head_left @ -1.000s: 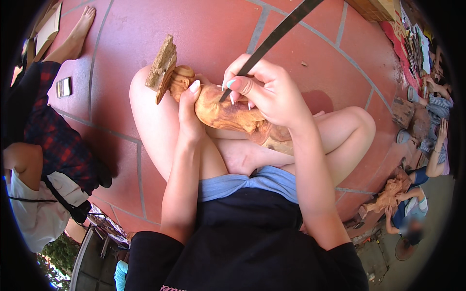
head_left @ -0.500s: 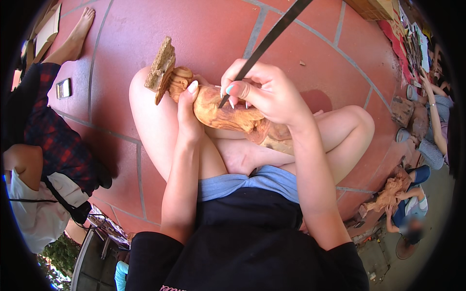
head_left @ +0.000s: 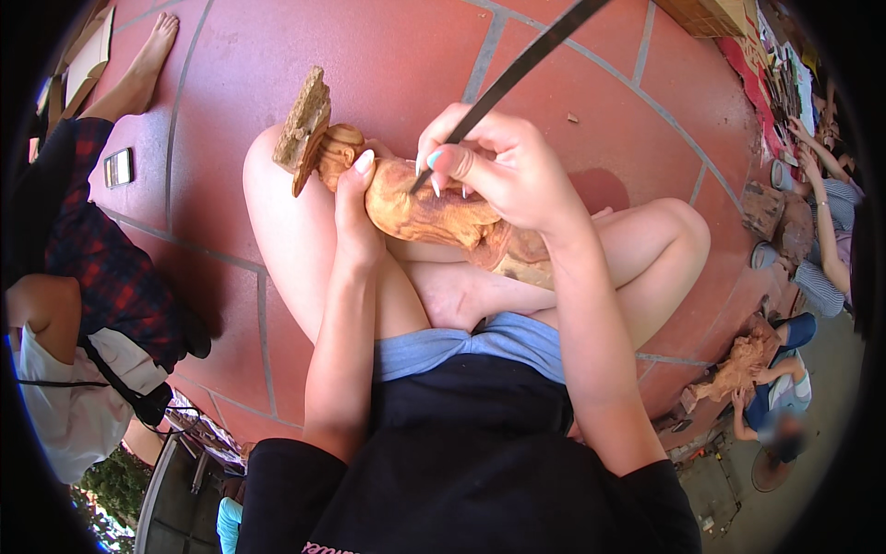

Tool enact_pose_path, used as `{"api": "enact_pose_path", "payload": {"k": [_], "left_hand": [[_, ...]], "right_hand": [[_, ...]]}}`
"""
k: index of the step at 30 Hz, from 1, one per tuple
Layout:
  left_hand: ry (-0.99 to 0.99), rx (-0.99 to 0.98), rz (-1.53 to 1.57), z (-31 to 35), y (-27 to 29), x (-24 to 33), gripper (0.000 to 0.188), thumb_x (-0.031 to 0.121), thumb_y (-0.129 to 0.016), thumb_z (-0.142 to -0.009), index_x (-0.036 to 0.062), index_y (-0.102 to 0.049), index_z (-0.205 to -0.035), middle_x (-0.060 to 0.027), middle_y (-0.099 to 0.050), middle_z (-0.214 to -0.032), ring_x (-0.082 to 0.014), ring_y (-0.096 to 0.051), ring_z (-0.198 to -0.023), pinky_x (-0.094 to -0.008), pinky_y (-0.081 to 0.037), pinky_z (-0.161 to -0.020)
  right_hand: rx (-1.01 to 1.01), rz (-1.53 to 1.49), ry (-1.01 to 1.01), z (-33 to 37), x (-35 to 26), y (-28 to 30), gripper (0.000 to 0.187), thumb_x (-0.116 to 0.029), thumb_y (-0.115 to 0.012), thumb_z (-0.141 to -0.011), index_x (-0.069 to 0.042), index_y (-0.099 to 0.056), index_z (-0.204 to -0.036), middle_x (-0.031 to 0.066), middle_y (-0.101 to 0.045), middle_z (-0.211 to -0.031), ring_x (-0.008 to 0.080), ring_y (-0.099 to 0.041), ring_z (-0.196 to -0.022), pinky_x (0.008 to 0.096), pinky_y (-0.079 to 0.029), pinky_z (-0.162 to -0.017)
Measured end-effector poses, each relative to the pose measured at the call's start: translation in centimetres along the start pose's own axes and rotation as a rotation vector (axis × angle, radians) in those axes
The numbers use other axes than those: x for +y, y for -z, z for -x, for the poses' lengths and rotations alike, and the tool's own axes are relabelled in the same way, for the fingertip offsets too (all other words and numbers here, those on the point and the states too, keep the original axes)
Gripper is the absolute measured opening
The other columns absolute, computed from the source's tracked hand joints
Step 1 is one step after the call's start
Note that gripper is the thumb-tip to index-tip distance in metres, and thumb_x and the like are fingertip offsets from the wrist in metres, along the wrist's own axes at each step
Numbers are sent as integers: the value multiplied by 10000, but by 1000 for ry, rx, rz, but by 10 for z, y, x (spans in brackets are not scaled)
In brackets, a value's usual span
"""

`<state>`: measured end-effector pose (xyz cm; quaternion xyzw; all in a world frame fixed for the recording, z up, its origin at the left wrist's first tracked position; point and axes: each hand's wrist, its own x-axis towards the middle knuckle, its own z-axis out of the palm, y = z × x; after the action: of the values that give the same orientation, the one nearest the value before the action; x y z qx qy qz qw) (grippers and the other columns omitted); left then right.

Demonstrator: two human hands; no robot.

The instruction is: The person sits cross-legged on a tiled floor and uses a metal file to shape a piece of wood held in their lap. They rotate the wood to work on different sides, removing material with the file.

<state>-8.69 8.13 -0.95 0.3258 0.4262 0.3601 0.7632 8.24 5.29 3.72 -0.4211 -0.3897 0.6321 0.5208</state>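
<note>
A carved figure of golden-brown wood (head_left: 397, 210) lies tilted across my lap, its rough bark-edged end piece (head_left: 306, 120) at the upper left and its plainer end at the right. My left hand (head_left: 358, 222) is closed around the narrower upper part, thumb on top; its other fingers are mostly hidden behind the wood. Pinched like a pencil in my right hand (head_left: 508, 171) is a long, flat dark tool (head_left: 523, 77), perhaps a file. Its tip touches the figure's surface, while the other end runs out past the top edge.
I sit cross-legged on red floor tiles. At the left are a seated person's plaid-clad leg (head_left: 120, 249) and a phone (head_left: 118, 168) on the floor. At the right, other people sit by carved wood pieces (head_left: 738, 363) and wooden blocks (head_left: 764, 210). A small chip (head_left: 572, 117) lies ahead.
The tool's tip has shifted slightly left along the figure with my right hand. My left hand keeps its hold, and the figure has barely moved.
</note>
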Motion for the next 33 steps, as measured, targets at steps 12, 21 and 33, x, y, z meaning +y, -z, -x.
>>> {"api": "enact_pose_path", "payload": {"k": [12, 21, 33], "left_hand": [[-8, 53, 22, 4, -7, 4, 342, 377, -452, -881, 49, -544, -850, -50, -572, -786, -126, -525, -740, -279, -420, -723], [-22, 14, 29, 2, -2, 1, 336, 370, -444, -887, 53, -546, -846, -56, -582, -790, -128, -538, -755, -279, -430, -730], [-65, -27, -41, 0, 4, -1, 393, 388, -447, -886, 18, -579, -898, -97, -625, -840, -160, -585, -787, -298, -460, -764]], "right_hand": [[18, 24, 14, 1, 3, -2, 121, -110, -588, -914, 10, -601, -902, 48, -597, -830, 96, -563, -693, 226, -454, -629], [58, 60, -3, 1, 0, -4, 116, -108, -601, -906, 7, -596, -893, 52, -603, -840, 98, -564, -689, 227, -453, -620], [87, 65, 6, 4, -1, -4, 119, -100, -601, -902, 19, -605, -902, 58, -606, -854, 105, -565, -698, 244, -468, -641]]}}
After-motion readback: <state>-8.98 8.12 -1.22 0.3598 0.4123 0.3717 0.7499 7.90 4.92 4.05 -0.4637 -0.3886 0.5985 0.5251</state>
